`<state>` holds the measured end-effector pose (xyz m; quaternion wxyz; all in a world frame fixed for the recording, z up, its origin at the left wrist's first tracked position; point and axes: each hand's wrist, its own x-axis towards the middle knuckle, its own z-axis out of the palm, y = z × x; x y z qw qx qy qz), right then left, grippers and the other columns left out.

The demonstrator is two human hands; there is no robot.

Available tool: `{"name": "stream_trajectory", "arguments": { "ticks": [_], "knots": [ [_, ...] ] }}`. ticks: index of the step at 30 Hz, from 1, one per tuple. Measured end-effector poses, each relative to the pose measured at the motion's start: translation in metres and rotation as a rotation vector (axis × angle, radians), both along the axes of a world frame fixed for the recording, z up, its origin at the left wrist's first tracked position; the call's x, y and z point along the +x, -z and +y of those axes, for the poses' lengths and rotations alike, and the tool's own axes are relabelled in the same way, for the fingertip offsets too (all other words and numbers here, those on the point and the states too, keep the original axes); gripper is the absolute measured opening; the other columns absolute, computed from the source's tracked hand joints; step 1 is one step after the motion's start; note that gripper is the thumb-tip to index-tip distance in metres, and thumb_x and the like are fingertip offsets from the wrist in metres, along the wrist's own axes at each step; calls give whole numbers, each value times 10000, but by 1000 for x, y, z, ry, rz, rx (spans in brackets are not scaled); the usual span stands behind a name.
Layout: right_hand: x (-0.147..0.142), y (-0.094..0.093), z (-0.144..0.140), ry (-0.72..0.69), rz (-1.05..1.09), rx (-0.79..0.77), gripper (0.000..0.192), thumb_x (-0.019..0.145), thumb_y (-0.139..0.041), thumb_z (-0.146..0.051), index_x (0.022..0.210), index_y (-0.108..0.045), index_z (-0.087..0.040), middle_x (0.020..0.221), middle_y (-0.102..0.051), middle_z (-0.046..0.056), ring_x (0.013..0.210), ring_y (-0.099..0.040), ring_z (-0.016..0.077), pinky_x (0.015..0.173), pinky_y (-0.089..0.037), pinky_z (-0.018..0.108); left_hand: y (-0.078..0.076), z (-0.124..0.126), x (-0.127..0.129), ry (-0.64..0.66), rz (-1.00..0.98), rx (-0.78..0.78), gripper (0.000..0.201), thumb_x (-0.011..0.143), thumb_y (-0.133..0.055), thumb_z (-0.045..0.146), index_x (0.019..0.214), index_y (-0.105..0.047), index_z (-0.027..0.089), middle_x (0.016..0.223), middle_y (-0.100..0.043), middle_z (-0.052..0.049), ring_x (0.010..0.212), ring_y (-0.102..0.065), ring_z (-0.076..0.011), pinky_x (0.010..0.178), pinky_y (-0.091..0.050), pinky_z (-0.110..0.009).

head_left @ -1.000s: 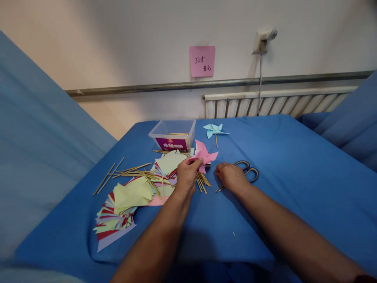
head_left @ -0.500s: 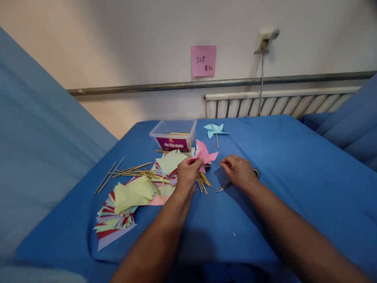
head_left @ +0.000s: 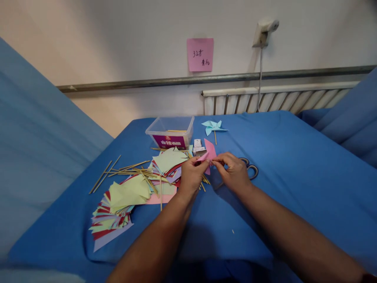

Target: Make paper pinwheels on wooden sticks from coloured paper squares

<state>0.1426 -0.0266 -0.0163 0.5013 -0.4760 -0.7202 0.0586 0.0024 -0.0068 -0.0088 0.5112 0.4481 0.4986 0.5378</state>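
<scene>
My left hand (head_left: 191, 175) is closed on a pink paper pinwheel (head_left: 210, 147), gripping it by its folded middle above the table. Fingertips of my right hand (head_left: 235, 172) are pinched together against the pinwheel's centre; whatever they hold is too small to make out. Scissors (head_left: 253, 171) lie partly hidden beneath my right hand, their handles showing beyond it. Just behind the pinwheel are small white boxes (head_left: 197, 143). A few thin sticks (head_left: 205, 180) poke out below my left hand.
A light-blue pinwheel (head_left: 213, 126) on a stick lies at the back. Left of it stands a clear plastic box (head_left: 169, 136) with sticks inside. Fanned coloured paper (head_left: 113, 220), yellow sheets (head_left: 131, 192) and loose sticks (head_left: 129, 171) cover the left of the blue-clothed table (head_left: 294, 169).
My right hand has moved left and its fingertips now meet the pinwheel. The pinwheel has turned in my left hand. More of the scissors' handles and the small boxes show.
</scene>
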Motion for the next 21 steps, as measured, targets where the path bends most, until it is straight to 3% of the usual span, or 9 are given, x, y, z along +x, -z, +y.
{"name": "stream_trajectory", "arguments": {
  "ticks": [12,21],
  "knots": [
    [-1,-3,-2,11,51,-5,106,866,-567,-232,837,-667,-210,803,-682,37,756,-630,176,710,-476,304,-4,-4,1,21,-46,-28,259,565,-797,307,730,-709,128,611,-609,7,561,-504,-95,554,-369,-213],
    [-2,-5,-3,52,144,-12,93,835,-588,-221,788,-667,-203,737,-664,17,660,-596,150,659,-473,285,-6,-6,1,118,-242,-76,248,592,-792,253,782,-703,121,681,-643,-15,607,-547,-101,624,-411,-223]
  ]
}}
